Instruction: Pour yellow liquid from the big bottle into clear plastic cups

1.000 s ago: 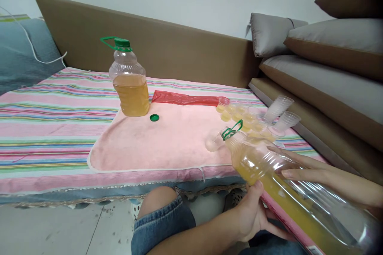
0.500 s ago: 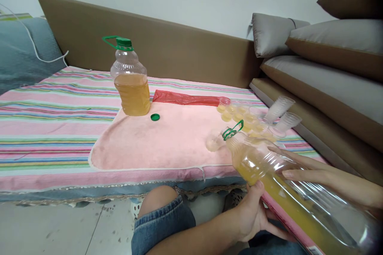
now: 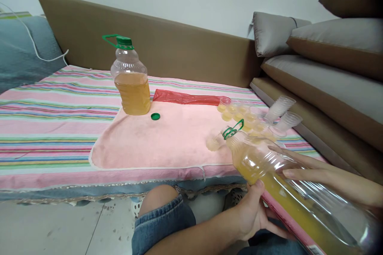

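Observation:
A large clear plastic bottle (image 3: 281,191) of yellow liquid lies tilted across the right side, its uncapped neck with a green ring pointing left. My left hand (image 3: 254,213) supports it from below, the thumb along its near side. My right hand (image 3: 320,173) wraps over the top of the bottle. Just under the mouth stands a clear plastic cup (image 3: 213,142), partly hidden by the neck; its liquid level is hard to make out. Behind the bottle are several clear cups (image 3: 237,113) with yellow liquid in them.
A second bottle (image 3: 133,91) with a green cap stands on the pink mat (image 3: 143,147). Close to it lies a green cap (image 3: 155,116). A red plastic bag (image 3: 185,98) lies behind. Two stacks of cups (image 3: 281,107) lean at right, beside piled cushions (image 3: 335,79).
Both hands and the tilted bottle stay almost in place. The whole view has shifted very slightly; nothing was taken hold of or let go.

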A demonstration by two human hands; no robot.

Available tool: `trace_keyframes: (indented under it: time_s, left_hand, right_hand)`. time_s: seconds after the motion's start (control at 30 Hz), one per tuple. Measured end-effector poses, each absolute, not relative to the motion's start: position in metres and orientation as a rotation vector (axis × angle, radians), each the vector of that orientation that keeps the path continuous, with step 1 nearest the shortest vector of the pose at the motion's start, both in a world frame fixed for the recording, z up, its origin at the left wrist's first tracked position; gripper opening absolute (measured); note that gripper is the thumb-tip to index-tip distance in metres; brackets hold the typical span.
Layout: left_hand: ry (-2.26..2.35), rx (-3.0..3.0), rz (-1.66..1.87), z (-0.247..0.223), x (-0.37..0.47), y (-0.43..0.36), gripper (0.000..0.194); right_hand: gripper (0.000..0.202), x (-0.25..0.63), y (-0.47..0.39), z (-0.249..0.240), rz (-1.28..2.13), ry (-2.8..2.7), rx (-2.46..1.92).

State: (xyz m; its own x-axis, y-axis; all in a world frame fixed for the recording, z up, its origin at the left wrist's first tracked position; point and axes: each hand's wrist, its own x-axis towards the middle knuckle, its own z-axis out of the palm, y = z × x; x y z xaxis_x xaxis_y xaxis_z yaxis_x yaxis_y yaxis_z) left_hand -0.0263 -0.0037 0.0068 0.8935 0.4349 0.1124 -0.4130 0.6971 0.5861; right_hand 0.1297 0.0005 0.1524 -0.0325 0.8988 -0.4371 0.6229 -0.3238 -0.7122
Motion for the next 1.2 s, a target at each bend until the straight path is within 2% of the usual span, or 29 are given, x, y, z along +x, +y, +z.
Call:
trace_keyframes:
  time_s: [0.23,0.47,1.03,1.2]
  left_hand:
    - [0.016,0.658,0.483,0.003,-0.025,-0.004,0.106]
    - [0.032,0.639,0.472,0.006,-0.026,-0.004,0.114]
    - [0.006,0.639,0.469,0.004,-0.025,-0.003,0.114]
    - [-0.011,0.645,0.482,0.002,-0.024,-0.004,0.106]
  right_hand:
    - [0.068,0.126,0.001,0.155,1.232,-1.594,-1.971]
    - [0.074,0.129,0.0,0.153,1.3,-1.512,-2.011]
    - [0.082,0.136,0.0,0.15,1.204,-1.546,-2.095]
    - [0.081,0.135,0.0,0.151,1.183,-1.596,-2.086]
